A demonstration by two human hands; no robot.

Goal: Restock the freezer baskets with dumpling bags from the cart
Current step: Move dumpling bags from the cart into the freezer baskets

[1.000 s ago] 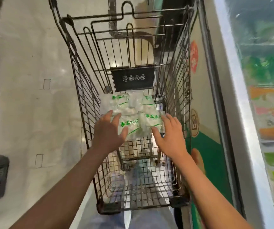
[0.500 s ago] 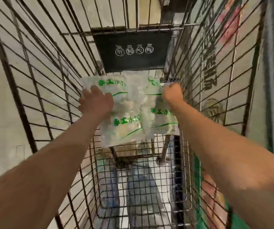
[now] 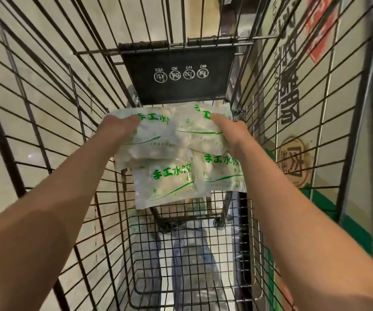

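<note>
Inside the wire shopping cart (image 3: pixel 53 122), at its far end below the black warning plaque (image 3: pixel 177 75), four white dumpling bags (image 3: pixel 172 180) with green lettering lie overlapping on the cart's mesh floor. Both arms reach deep in. The left hand (image 3: pixel 119 127) grips the far-left bag (image 3: pixel 149 138) at its top corner; the right hand (image 3: pixel 229 129) holds the far-right bag (image 3: pixel 200 133), fingers curled over its top edge.

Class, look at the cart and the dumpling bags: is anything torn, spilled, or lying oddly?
No tears or spills show. The four dumpling bags lie overlapping and askew in the cart, not in a neat stack. The left hand and right hand each hold a far bag.
</note>
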